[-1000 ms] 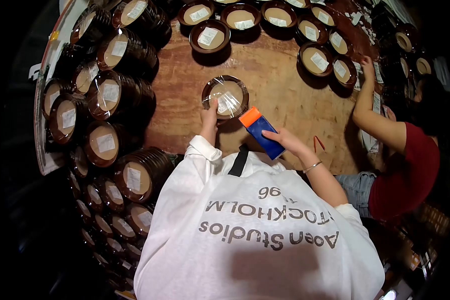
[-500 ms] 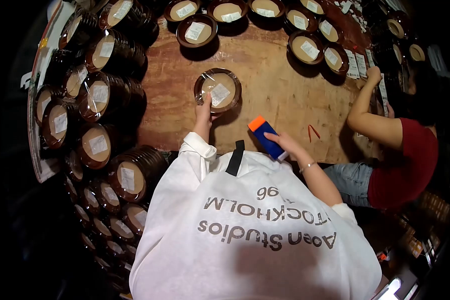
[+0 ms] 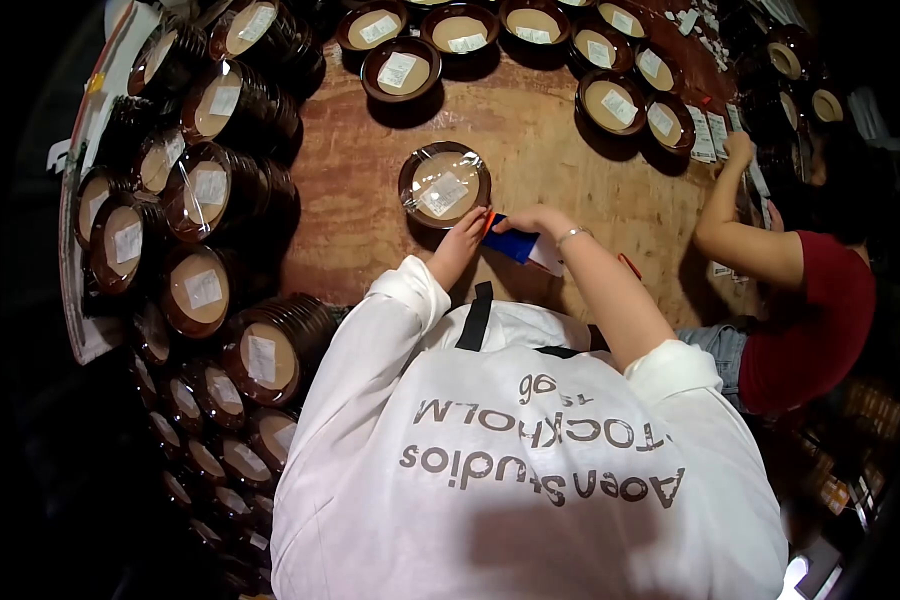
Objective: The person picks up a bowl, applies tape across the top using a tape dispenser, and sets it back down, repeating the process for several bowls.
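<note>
brown and glossy, the wrapped dish (image 3: 416, 206) lies on the wooden table (image 3: 360, 235), in front of the wearer. its pale inner face is turned up, a white label (image 3: 443, 193) sits on that face, and clear film catches the light across it.

left hand (image 3: 458, 247): at the near right part of the dish's rim. fingers are narrow, drawn close together, with the tips at the orange end (image 3: 489, 224) of the blue tool (image 3: 511, 244). whether they pinch the film, the tool or the rim cannot be told.

right hand (image 3: 540, 222): closed on the blue tool, fingers bent over its top. the tool slants, its orange end towards the dish and the left fingertips. the far side of this grip is hidden.

surroundings: stacked dishes (image 3: 261, 358) stand along the left side, many with white labels and pale faces showing. more labelled dishes (image 3: 401, 70) are set out along the far side and the far right. a red strip (image 3: 629, 265) lies right of the right wrist, on the table.

at the right edge, a co-worker in a red top (image 3: 818, 275) has one raised hand (image 3: 738, 149) near printed paper strips (image 3: 703, 136). the exact state of those fingers is too small to tell.
</note>
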`<state>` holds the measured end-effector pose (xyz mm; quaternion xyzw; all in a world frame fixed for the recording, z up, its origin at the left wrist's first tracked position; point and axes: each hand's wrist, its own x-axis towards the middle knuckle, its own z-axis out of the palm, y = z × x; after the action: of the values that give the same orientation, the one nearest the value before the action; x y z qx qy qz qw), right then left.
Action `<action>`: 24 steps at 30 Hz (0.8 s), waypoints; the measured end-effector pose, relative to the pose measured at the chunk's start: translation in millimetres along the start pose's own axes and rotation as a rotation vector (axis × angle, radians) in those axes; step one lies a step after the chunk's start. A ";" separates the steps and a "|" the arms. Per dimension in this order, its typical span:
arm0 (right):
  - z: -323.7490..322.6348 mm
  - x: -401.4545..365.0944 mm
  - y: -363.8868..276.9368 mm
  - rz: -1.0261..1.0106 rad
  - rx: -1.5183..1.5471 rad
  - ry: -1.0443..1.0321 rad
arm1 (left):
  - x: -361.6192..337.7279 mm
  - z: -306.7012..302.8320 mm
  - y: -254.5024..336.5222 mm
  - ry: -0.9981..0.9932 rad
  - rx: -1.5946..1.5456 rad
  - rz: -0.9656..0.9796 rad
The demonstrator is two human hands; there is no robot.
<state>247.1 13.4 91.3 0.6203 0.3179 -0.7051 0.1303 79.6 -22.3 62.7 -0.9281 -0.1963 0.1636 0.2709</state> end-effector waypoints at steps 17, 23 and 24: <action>36.5 -10.8 -78.5 0.099 -0.813 0.432 | -1.4 5.2 12.3 -0.406 0.054 0.158; 48.1 -47.4 -86.8 0.037 -0.931 0.518 | -4.6 16.6 11.5 -0.320 -0.024 0.129; 39.9 -46.4 -89.8 0.041 -0.937 0.524 | -3.2 18.7 7.3 -0.315 -0.026 0.121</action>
<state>172.8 47.9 162.6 0.6569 0.6082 -0.3065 0.3234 71.1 -21.2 44.3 -0.9045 -0.1820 0.3205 0.2145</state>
